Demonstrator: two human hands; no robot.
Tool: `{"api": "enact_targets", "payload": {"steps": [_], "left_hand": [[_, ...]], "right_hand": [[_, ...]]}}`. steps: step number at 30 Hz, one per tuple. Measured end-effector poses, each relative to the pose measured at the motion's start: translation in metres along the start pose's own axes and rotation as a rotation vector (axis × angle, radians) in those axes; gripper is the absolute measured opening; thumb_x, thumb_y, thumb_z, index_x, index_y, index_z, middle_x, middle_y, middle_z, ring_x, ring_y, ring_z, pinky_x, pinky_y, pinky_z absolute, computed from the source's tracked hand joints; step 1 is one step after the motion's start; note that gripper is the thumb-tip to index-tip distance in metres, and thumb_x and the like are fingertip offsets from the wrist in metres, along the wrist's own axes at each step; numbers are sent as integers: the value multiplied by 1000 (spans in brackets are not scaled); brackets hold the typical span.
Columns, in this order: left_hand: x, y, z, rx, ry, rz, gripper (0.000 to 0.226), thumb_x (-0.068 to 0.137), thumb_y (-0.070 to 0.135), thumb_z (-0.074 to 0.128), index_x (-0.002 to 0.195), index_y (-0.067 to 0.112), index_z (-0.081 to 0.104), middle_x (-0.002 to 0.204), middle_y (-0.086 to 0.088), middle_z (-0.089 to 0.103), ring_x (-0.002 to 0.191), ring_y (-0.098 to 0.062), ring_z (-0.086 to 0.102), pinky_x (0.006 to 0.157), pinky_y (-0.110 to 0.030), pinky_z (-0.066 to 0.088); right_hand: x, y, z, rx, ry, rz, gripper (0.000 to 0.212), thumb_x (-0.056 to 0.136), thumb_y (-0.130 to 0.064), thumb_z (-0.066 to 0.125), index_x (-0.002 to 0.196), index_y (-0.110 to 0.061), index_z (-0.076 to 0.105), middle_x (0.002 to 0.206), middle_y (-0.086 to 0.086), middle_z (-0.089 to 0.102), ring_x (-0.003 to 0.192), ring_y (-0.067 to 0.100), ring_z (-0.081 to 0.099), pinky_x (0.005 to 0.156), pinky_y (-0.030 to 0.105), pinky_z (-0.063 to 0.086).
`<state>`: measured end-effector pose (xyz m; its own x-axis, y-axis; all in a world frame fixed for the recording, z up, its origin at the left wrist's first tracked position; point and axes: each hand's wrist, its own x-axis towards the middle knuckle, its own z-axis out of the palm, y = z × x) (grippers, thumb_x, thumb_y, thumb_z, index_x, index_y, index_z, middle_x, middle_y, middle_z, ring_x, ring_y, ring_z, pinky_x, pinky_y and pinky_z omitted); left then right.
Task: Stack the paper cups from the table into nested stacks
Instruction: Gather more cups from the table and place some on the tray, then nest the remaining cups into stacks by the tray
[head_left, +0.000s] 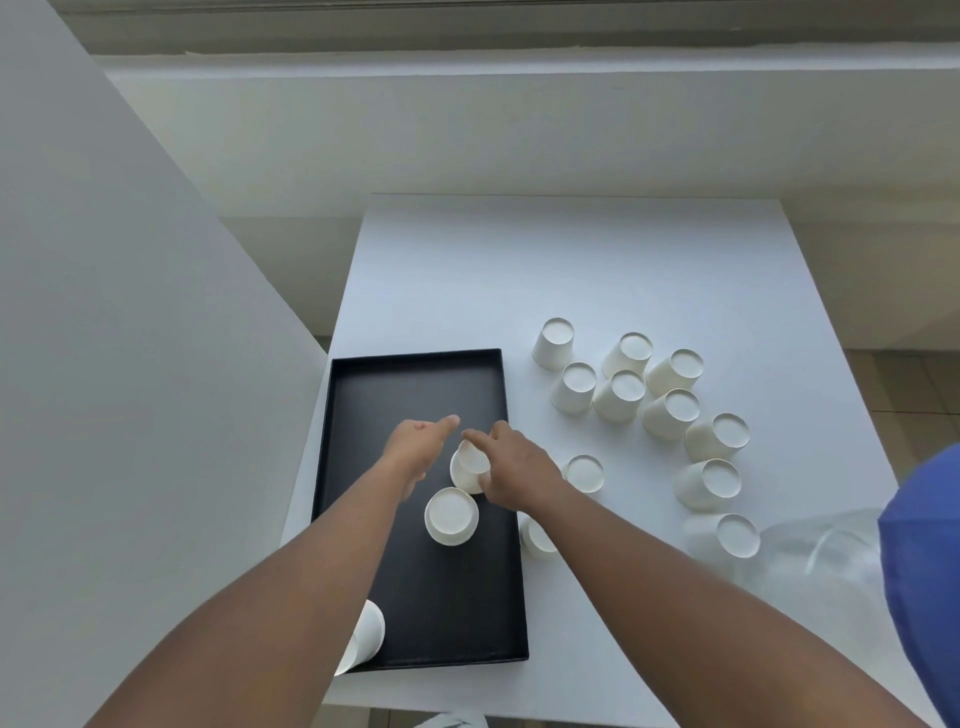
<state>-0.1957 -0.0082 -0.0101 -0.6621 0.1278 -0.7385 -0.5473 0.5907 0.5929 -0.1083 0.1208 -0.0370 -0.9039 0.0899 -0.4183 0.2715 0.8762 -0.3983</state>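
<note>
A black tray (415, 374) lies on the left part of the white table (571, 260). Over its middle my right hand (519, 467) grips a white paper cup (469, 466), upside down and tilted. My left hand (415, 447) hovers just left of that cup with fingers apart and nothing in it. Another upside-down cup (451, 516) stands on the tray just in front. A stack of cups (363, 636) lies at the tray's near left corner, partly hidden by my left arm. Several upside-down cups (623, 395) are scattered right of the tray.
A clear plastic bag (810, 561) lies at the table's right edge by a blue sleeve (924, 571). One cup (535, 538) sits right against the tray's right side under my right forearm. A white wall panel (130, 312) runs along the left.
</note>
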Motion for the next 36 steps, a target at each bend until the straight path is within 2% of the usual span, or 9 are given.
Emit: {"api": "enact_targets", "payload": {"steps": [2,4,9,12,15,19,27,31,36], "left_hand": [[5,-5,-2,1,12,30,28,94,45,63,83,23,49,95,-4,46,88,-21,41,73,-34,37],[9,-8,-2,-13,52,55,26,94,40,64,85,17,56,96,0,54,90,-22,48,79,-34,41],[4,1,5,-40,209,114,22,93,32,64,111,20,62,108,6,62,95,-14,59,77,-29,43],[0,9,12,-66,288,174,17,94,25,62,110,21,62,105,9,61,79,-1,54,62,-22,39],[-3,16,21,-88,305,239,17,93,20,61,110,20,63,105,7,64,79,-2,56,63,-20,42],[-7,20,35,-34,281,327,14,91,20,60,104,24,64,100,8,66,91,-12,63,78,-27,47],[-14,24,61,213,209,533,12,91,22,61,103,26,64,93,13,66,89,-8,63,76,-25,47],[-16,21,77,340,151,621,13,91,23,61,101,31,60,92,17,66,89,-3,61,66,-14,40],[-13,9,100,548,31,657,33,87,13,63,114,31,57,106,16,63,104,-8,58,74,-22,43]], "right_hand": [[-1,2,0,33,-5,3,68,89,-21,59,149,-31,29,130,5,43,114,26,50,88,39,50],[-2,8,-3,40,7,9,70,86,-21,63,147,-28,30,131,3,43,117,25,50,89,39,49],[-14,37,-16,-1,32,7,54,84,-35,64,134,-26,47,131,-2,45,124,19,43,95,38,47],[-27,49,-23,5,-75,-36,47,81,-51,67,122,-31,57,128,-8,46,116,16,51,96,38,47],[-39,54,-23,-91,-170,-74,54,75,-62,70,117,-30,60,127,-8,47,108,17,56,96,39,46],[-50,58,-14,-200,-218,-112,59,72,-58,74,121,-29,59,127,-4,47,119,18,48,94,38,46],[-67,67,2,-259,-230,-111,65,73,-47,79,129,-30,52,128,-1,46,117,21,46,85,42,52],[-78,76,6,-254,-209,-109,62,77,-42,76,132,-27,51,129,0,48,114,23,50,85,41,52],[-94,93,8,-211,-177,-71,60,78,-39,72,130,-22,49,126,0,48,109,24,53,76,35,46]]}}
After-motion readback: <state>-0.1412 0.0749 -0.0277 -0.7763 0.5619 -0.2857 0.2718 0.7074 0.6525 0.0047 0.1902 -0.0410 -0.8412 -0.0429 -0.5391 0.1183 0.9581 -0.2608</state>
